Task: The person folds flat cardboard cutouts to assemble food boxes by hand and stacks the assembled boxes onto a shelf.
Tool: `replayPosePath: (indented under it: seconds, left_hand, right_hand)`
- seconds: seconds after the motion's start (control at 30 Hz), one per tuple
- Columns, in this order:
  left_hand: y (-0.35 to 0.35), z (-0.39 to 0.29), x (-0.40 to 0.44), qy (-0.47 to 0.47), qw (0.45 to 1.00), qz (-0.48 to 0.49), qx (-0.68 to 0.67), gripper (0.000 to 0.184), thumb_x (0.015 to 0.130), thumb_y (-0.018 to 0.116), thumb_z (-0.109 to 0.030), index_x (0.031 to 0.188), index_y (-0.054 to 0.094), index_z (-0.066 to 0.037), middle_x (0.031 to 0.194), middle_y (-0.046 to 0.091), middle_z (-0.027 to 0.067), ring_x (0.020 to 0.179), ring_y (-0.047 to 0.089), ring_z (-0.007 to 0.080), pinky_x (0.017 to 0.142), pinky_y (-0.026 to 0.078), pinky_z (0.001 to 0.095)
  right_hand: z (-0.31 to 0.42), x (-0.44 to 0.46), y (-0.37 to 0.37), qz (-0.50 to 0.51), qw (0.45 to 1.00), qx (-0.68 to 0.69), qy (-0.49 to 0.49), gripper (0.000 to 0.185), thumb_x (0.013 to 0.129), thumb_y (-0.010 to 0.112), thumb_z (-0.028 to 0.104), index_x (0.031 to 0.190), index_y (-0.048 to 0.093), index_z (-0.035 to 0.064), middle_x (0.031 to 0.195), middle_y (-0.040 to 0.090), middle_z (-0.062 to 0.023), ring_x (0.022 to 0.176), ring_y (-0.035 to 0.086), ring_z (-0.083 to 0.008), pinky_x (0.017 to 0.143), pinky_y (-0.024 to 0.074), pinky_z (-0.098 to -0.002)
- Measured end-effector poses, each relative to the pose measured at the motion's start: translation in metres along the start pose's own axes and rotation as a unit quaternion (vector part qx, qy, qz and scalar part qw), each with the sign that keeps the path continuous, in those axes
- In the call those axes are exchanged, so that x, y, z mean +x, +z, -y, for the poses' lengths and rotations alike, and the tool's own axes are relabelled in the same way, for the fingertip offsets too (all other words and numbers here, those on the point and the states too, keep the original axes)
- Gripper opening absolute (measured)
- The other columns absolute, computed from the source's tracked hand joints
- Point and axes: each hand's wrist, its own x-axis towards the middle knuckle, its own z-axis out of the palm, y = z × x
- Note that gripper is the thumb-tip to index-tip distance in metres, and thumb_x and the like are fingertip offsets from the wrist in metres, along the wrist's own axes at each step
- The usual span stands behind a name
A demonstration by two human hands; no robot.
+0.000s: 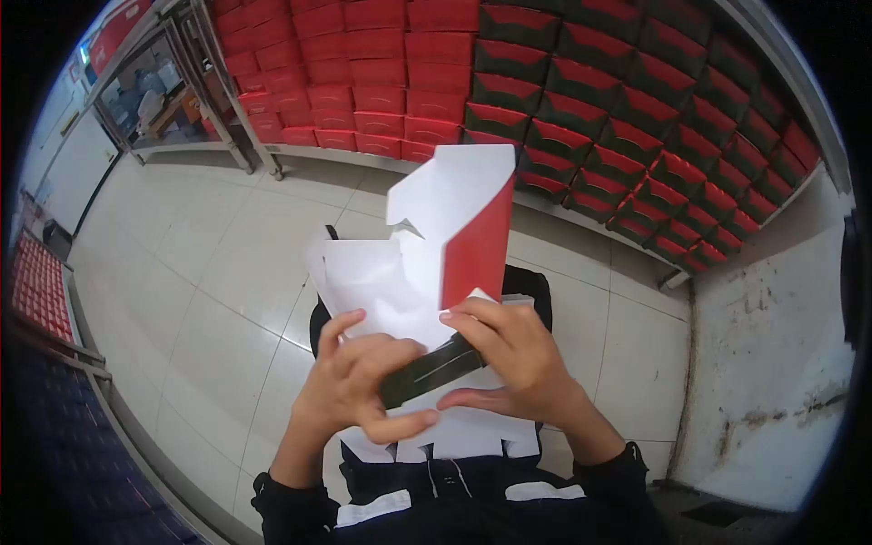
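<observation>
A partly folded carton, white inside with a red outer panel and a dark green part, is held above the lap. My left hand grips the dark green part from the left, its index finger raised by the white flap. On the right, my right hand pinches the carton's edge below the red panel, with its thumb stretched out underneath. Beneath both hands, a flat white card sheet with notched edges lies across the lap.
Stacked red boxes and dark green and red boxes fill a metal-framed shelf ahead. More boxes stand on a rack at the left. A stained white wall bounds the right side. Pale tiles cover the floor.
</observation>
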Motion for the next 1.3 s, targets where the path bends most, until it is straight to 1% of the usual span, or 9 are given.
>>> replayPosePath:
  seconds: [0.1,0.2,0.33,0.4,0.5,0.53,0.83,0.93,1.3]
  left_hand:
    - [0.016,0.010,-0.010,0.116,0.981,-0.047,0.150,0.058,0.064,0.078,-0.033,0.109,0.041,-0.041,0.101,0.051,-0.0036,0.096,0.050,0.0127,0.101,0.027,0.0464]
    - [0.023,0.023,-0.030,-0.160,0.960,-0.171,0.154,0.109,0.055,0.082,-0.044,0.134,0.020,-0.002,0.137,0.010,0.0146,0.127,0.021,0.0305,0.105,0.022,0.0548]
    - [0.006,0.077,-0.043,-0.190,0.946,-0.240,-0.108,0.114,0.050,0.087,-0.035,0.136,0.019,-0.003,0.140,0.019,0.0157,0.130,0.026,0.0284,0.098,0.038,0.0462]
    - [0.001,0.084,-0.051,-0.271,0.863,-0.131,-0.406,0.070,0.053,0.086,-0.021,0.111,0.054,0.000,0.109,0.057,0.0115,0.103,0.055,0.0205,0.086,0.045,0.0333]
    - [0.010,0.084,-0.047,-0.296,0.883,-0.132,-0.339,0.039,0.057,0.080,-0.009,0.091,0.062,-0.001,0.081,0.063,0.0070,0.079,0.061,0.0174,0.073,0.047,0.0291]
    - [0.011,0.083,-0.041,-0.298,0.901,-0.098,-0.301,0.027,0.059,0.076,-0.003,0.083,0.065,-0.001,0.071,0.064,0.0058,0.070,0.063,0.0166,0.067,0.048,0.0279]
    - [0.016,0.029,0.037,-0.230,0.950,0.156,-0.141,0.013,0.080,0.054,-0.001,0.092,0.059,-0.004,0.081,0.064,0.0145,0.073,0.062,0.0297,0.064,0.048,0.0327]
    - [0.011,0.034,0.044,-0.436,0.797,0.261,-0.327,0.014,0.088,0.050,-0.011,0.094,0.058,-0.001,0.081,0.063,0.0150,0.075,0.061,0.0297,0.067,0.046,0.0307]
    - [0.044,0.034,0.033,-0.308,0.849,0.274,-0.330,0.019,0.086,0.052,-0.009,0.100,0.062,-0.003,0.079,0.062,0.0176,0.069,0.058,0.0297,0.069,0.045,0.0337]
  right_hand:
    - [-0.021,-0.011,0.014,0.014,0.993,-0.106,-0.056,0.064,0.055,0.079,0.013,0.110,0.050,0.0025,0.102,0.053,-0.0094,0.077,0.050,-0.0230,0.069,0.0412,-0.0323]
    - [-0.055,-0.020,0.005,-0.021,0.989,0.135,0.064,0.064,0.053,0.081,0.011,0.109,0.051,0.0042,0.102,0.052,-0.0061,0.080,0.049,-0.0163,0.066,0.0400,-0.0310]
    - [-0.095,-0.035,0.007,-0.024,0.922,0.343,0.180,0.081,0.052,0.083,0.007,0.122,0.042,0.0043,0.109,0.051,-0.0044,0.098,0.050,-0.0135,0.078,0.0438,-0.0313]
    - [-0.112,-0.049,0.017,-0.020,0.904,0.372,0.211,0.088,0.058,0.080,0.005,0.132,0.033,0.0042,0.121,0.049,-0.0086,0.112,0.049,-0.0168,0.093,0.0416,-0.0332]
    - [-0.110,-0.025,0.028,-0.114,0.875,0.334,0.332,0.083,0.065,0.075,0.000,0.135,0.030,0.0064,0.127,0.045,-0.0132,0.108,0.052,-0.0171,0.086,0.0450,-0.0311]
    - [-0.102,-0.017,0.028,-0.167,0.945,0.020,0.280,0.070,0.073,0.067,-0.002,0.133,0.035,0.0071,0.127,0.044,-0.0155,0.096,0.057,-0.0172,0.076,0.0477,-0.0273]
    - [-0.040,0.018,-0.004,0.056,0.968,0.179,0.168,0.024,0.075,0.067,0.007,0.098,0.063,0.0033,0.091,0.057,-0.0058,0.069,0.054,-0.0134,0.059,0.0435,-0.0257]
    - [-0.038,0.011,-0.003,0.073,0.966,0.192,0.156,0.018,0.072,0.071,0.008,0.089,0.066,0.0035,0.085,0.058,-0.0042,0.067,0.053,-0.0150,0.058,0.0421,-0.0277]
    - [-0.025,-0.016,0.015,-0.011,0.979,0.114,0.170,0.012,0.068,0.071,0.001,0.079,0.067,0.0048,0.075,0.054,-0.0056,0.065,0.055,-0.0182,0.057,0.0441,-0.0278]
